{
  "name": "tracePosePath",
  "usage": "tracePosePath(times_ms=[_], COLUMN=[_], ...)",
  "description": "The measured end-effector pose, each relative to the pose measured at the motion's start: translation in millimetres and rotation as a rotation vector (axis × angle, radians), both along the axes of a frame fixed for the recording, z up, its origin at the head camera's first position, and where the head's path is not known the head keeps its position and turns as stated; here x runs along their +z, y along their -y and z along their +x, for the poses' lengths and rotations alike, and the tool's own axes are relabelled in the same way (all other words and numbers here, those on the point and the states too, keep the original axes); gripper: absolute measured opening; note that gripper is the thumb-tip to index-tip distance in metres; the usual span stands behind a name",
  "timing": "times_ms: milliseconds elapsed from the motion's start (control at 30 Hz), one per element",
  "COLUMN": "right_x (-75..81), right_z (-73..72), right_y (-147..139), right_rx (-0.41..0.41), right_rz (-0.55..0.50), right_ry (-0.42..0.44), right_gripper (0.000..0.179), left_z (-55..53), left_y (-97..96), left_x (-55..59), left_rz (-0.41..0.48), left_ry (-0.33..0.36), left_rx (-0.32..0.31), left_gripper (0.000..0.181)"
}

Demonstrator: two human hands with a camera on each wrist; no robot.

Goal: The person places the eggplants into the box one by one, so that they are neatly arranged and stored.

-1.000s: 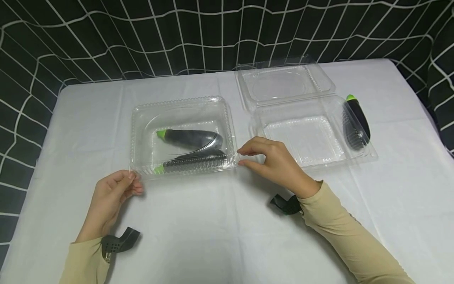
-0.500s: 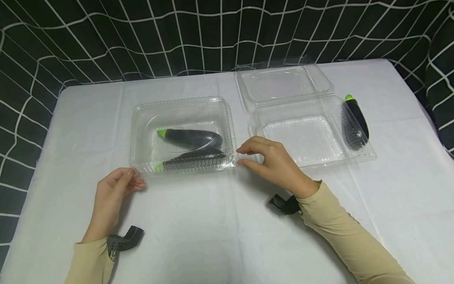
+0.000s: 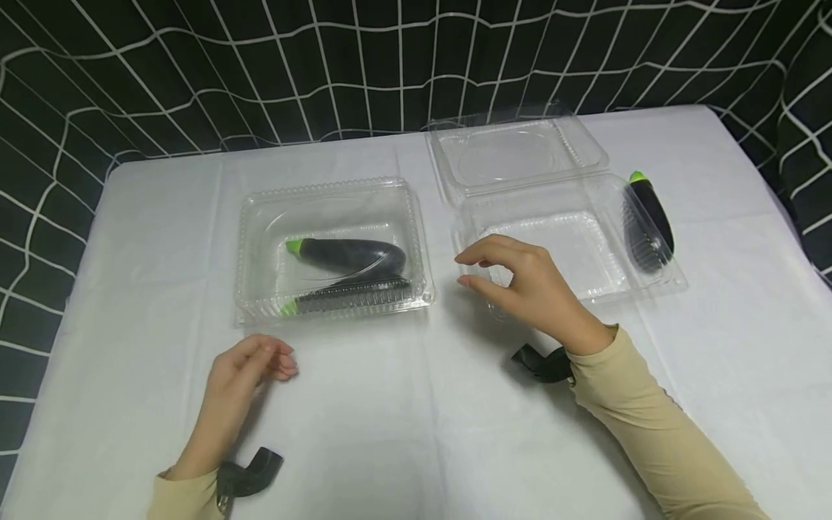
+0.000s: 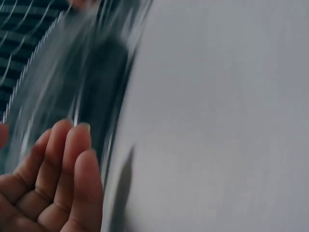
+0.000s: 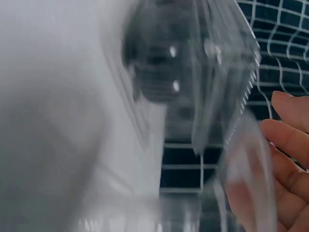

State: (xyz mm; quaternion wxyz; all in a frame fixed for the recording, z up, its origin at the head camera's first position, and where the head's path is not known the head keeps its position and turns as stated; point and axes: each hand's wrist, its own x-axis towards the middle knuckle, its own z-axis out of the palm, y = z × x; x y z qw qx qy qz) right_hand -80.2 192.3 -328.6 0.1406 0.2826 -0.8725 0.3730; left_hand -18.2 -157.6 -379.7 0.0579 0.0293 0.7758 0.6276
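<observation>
The bent left hand point(image 3: 243, 372) and wider right hand point(image 3: 534, 284) seem free; beyond the left lies a clear rectangular plastic box point(image 3: 331, 209).

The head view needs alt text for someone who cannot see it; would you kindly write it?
A clear box with its lid down holds two eggplants on a white tablecloth, with a left hand and a right hand nearby, holding nothing. To the right, a third eggplant lies beside an open box.
</observation>
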Motion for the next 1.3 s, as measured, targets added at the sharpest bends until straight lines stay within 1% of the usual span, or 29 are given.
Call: tracePosePath(times_ms=[67,133,233,333,433,500,600,700,800,933,1067,1200,1300], right_x=[3.2,6.3,10.7,16.0,22.5,26.7,31.2,32.7,32.8,33.2,34.2,32.4,26.8], right_z=[-0.1,0.5,1.6,1.6,0.2,-0.6,-1.8,-1.4,0.9,3.3,4.1,7.4,9.8], right_y=[-9,-18,-34,-48,-62,-70,-85,-101,-118,-141,-165,-189,-206], right_rx=[-0.026,-0.055,-0.095,-0.158,-0.237,-0.285,-0.352,-0.418,-0.486,-0.570,-0.625,-0.677,-0.711], right_rz=[0.003,0.003,0.002,0.014,0.027,0.030,0.026,0.023,0.028,0.022,0.022,0.042,0.035], right_ry=[-0.013,-0.027,-0.049,-0.063,-0.066,-0.061,-0.056,-0.036,0.008,0.094,0.161,0.249,0.328], right_gripper=[0.019,0.020,0.022,0.020,0.020,0.019,0.019,0.018,0.018,0.021,0.026,0.031,0.034], left_z=[2.9,4.6,5.3,4.6,2.1,-1.2,-8.1,-14.9,-19.6,-23.3,-25.6,-25.6,-25.0], left_y=[-15.2,-31.7,-57.6,-84.3,-111.8,-129.7,-153.1,-171.0,-183.8,-197.9,-210.0,-216.5,-217.8], left_x=[0.6,-0.4,-3.7,-7.6,-7.9,-7.4,-7.0,-8.2,-8.9,-9.9,-10.7,-11.1,-11.8], left_rz=[0.014,0.033,0.038,0.040,0.055,0.060,0.094,0.138,0.186,0.241,0.316,0.376,0.399], left_ry=[-0.009,-0.008,0.017,0.027,0.018,0.011,0.024,0.043,0.057,0.068,0.077,0.095,0.122], left_rx=[-0.070,-0.157,-0.288,-0.404,-0.488,-0.516,-0.518,-0.491,-0.465,-0.440,-0.411,-0.397,-0.391], left_gripper=[0.024,0.018,0.015,0.013,0.013,0.015,0.017,0.021,0.024,0.024,0.023,0.022,0.020])
